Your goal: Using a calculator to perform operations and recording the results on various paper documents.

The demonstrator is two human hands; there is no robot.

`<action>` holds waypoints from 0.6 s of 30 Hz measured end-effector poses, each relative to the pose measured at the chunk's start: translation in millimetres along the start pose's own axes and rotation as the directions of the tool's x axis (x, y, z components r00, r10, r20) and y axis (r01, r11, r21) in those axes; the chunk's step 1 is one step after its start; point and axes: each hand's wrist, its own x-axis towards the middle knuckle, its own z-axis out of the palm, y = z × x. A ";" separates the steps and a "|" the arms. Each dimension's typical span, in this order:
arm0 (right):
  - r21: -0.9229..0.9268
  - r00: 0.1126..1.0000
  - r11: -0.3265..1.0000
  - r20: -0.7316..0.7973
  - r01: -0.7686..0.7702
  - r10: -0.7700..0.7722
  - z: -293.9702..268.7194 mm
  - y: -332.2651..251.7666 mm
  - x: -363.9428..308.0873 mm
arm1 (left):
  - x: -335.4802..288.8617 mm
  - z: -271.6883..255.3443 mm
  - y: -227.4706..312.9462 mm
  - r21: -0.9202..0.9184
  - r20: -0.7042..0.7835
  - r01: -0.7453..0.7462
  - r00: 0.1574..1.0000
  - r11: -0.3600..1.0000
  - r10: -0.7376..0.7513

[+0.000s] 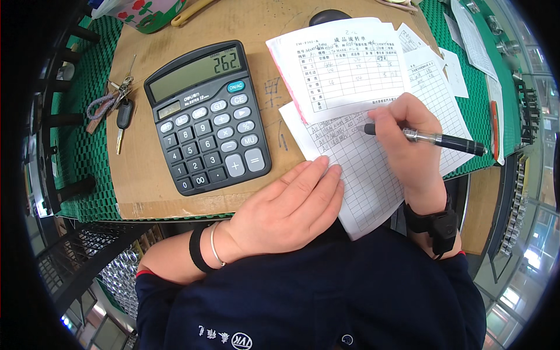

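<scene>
My right hand point(411, 140) is closed around a dark pen with a clear section point(452, 142), which lies slantwise across the fingers. Its thumb and forefinger are at the lower edge of a white printed form point(350, 73) with a table and handwriting. That form overlaps a gridded sheet point(367, 192) with handwritten lines near its top. My left hand point(291, 204) rests flat, fingers stretched out together, with the fingertips on the gridded sheet's left edge. Left of the papers stands a black desk calculator point(207, 116) with digits on its display.
A brown cardboard sheet point(134, 186) covers much of the green mat point(87, 207). Keys point(123, 116) on a ring lie left of the calculator. More paper sheets point(429, 76) and a red-orange strip-like object point(494, 131) are at the right. A black rounded object point(329, 17) sits behind the form.
</scene>
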 end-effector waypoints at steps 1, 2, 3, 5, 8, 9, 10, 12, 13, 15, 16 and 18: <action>0.000 1.000 1.000 0.001 0.000 0.000 -0.5 -0.4 0.3 | 0.1 0.0 -0.1 -0.004 0.006 0.004 1.000 1.000 -0.004; -0.009 1.000 1.000 0.016 0.005 -0.005 -1.5 -1.2 0.5 | 0.2 -0.1 -0.3 -0.004 0.005 0.004 1.000 1.000 -0.004; -0.018 0.999 1.000 0.032 0.010 -0.009 -2.4 -1.5 0.6 | 0.3 0.1 -0.6 0.000 -0.002 -0.002 1.000 1.000 0.002; -0.012 0.999 1.000 0.022 0.024 -0.024 -2.7 0.9 -0.1 | 0.3 0.6 -0.8 0.005 -0.009 -0.008 1.000 1.000 0.009; 0.026 0.999 0.999 -0.013 -0.043 0.044 -3.9 -2.0 -0.1 | 0.1 0.9 -0.7 0.000 -0.017 -0.003 1.000 1.000 0.003; 0.059 0.992 0.991 -0.036 -0.123 0.125 -4.2 -3.1 0.2 | 0.1 0.3 -0.9 0.004 -0.010 -0.005 1.000 1.000 0.005; 0.060 0.992 0.991 -0.034 -0.122 0.124 -4.1 -2.4 0.9 | 0.1 0.0 -1.2 0.008 -0.003 -0.006 1.000 1.000 0.006; 0.084 0.990 0.990 -0.074 -0.110 0.116 -4.3 -1.0 1.7 | -0.4 0.7 -1.3 0.011 -0.010 -0.010 1.000 1.000 0.010; 0.085 0.991 0.990 -0.074 -0.109 0.116 -4.6 0.0 2.3 | -0.6 1.2 -1.3 0.014 -0.017 -0.013 1.000 1.000 0.014; 0.089 0.996 0.994 -0.057 -0.067 0.072 -6.7 2.3 3.1 | -0.7 1.9 -1.2 0.013 -0.017 -0.015 1.000 1.000 0.015; 0.088 0.996 0.994 -0.057 -0.066 0.072 -9.6 4.1 3.9 | -0.8 2.0 -1.2 0.012 -0.017 -0.016 1.000 1.000 0.016; 0.066 0.994 0.992 -0.014 -0.109 0.110 -16.4 7.2 5.2 | -0.6 1.2 -0.6 0.009 -0.012 -0.016 1.000 1.000 0.016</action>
